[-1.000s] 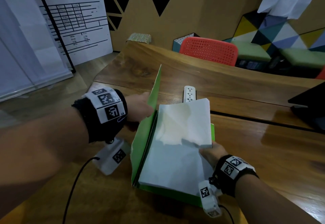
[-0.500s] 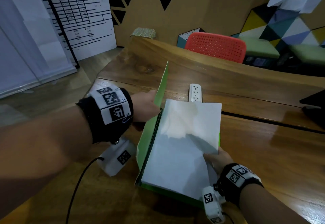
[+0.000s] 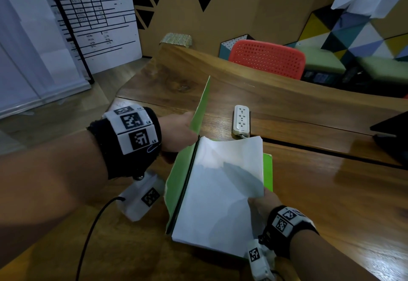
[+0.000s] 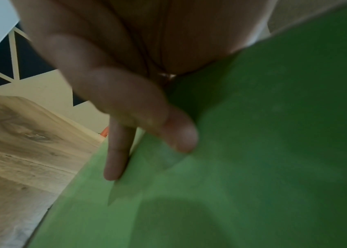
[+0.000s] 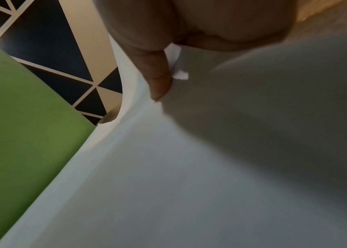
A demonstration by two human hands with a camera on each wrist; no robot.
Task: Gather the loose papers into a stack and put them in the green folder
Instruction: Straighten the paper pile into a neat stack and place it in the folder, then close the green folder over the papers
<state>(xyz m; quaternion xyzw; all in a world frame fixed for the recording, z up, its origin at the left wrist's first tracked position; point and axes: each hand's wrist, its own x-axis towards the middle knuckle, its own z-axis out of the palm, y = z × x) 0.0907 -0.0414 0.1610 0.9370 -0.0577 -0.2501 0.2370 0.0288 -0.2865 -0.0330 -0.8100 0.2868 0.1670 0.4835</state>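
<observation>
Overhead, left hand (image 3: 176,132) gripping green folder (image 3: 176,174); wrist-only: right thumb (image 5: 157,75) pinching papers (image 5: 189,184).

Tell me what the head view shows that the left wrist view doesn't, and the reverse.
Head view only: the paper stack lying in the open green folder, the right hand gripping the stack's right edge, the white power strip and the red chair behind the wooden table.

Left wrist view only: how the left hand's grip sits, the thumb pressed on the cover's face and a finger along its edge.

Both: the left hand holding the folder's raised cover, and the table.
</observation>
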